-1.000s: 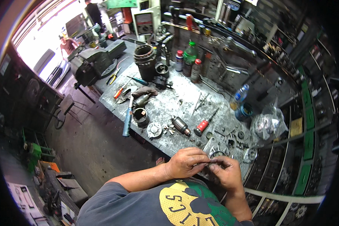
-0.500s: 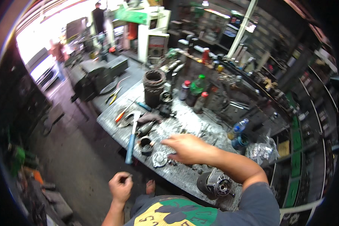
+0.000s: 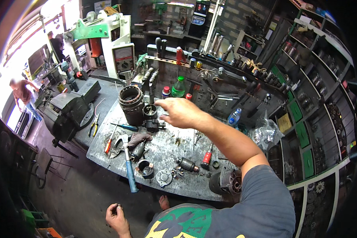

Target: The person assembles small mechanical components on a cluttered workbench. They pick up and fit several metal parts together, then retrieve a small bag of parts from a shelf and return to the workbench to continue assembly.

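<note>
My right hand (image 3: 182, 113) reaches across the metal workbench (image 3: 186, 148), fingers pointing left and thumb apart, with nothing visible in it. Just left of its fingertips stands a small dark metal housing (image 3: 150, 112), beside a large ribbed cylinder (image 3: 131, 104). Low at the left, off the bench, my left hand (image 3: 118, 220) has its fingertips pinched together; what they hold, if anything, is too small to name. Near the bench's front edge lie a blue-handled hammer (image 3: 130, 170), a metal ring (image 3: 145, 168), a round end cover (image 3: 164, 177) and an armature (image 3: 187, 164).
A bench vise (image 3: 67, 113) sits at the left, near yellow pliers (image 3: 93, 126). A red-handled screwdriver (image 3: 206, 158) and a motor (image 3: 226, 181) lie at the right. Bottles, including a green one (image 3: 179, 87), line the back. Another person (image 3: 23, 93) stands far left.
My right hand has moved from above the small parts near the front edge to the back of the bench, beside the small housing. My left hand has dropped lower. The view has shifted rightward.
</note>
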The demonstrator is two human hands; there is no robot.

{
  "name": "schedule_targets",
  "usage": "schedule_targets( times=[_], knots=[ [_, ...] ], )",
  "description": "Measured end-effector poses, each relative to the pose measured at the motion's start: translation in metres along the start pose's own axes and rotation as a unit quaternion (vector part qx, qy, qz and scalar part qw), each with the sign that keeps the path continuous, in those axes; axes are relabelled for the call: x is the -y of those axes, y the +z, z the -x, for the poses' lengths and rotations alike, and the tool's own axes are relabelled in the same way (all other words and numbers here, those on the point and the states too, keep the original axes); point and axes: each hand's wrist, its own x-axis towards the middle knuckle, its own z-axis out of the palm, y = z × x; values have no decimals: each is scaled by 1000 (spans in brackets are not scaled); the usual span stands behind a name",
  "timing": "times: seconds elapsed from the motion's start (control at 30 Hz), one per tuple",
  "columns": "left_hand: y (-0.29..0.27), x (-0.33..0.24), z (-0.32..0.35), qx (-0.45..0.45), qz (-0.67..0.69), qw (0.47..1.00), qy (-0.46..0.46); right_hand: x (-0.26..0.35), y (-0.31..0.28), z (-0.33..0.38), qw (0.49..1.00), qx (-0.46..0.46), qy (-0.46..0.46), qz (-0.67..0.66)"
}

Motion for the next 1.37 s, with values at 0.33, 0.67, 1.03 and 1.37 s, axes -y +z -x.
schedule_targets(
  times=[0.33, 0.67, 1.03, 1.37],
  knots=[
    [29, -42, -31, 180, -33, 983, 14, -7, -10, 145, 975, 190, 87, -79],
    [-22, -8, 39, 104, -144, 984, -27, 66, -14, 133, 970, 224, -48, -83],
    [-190, 13, -61, 11, -117, 993, 3, 243, 16, -14, 957, 228, -153, -91],
    [-434, 35, -197, -183, -127, 975, -14, 447, 141, -201, 877, 374, -258, -158]
  ],
)
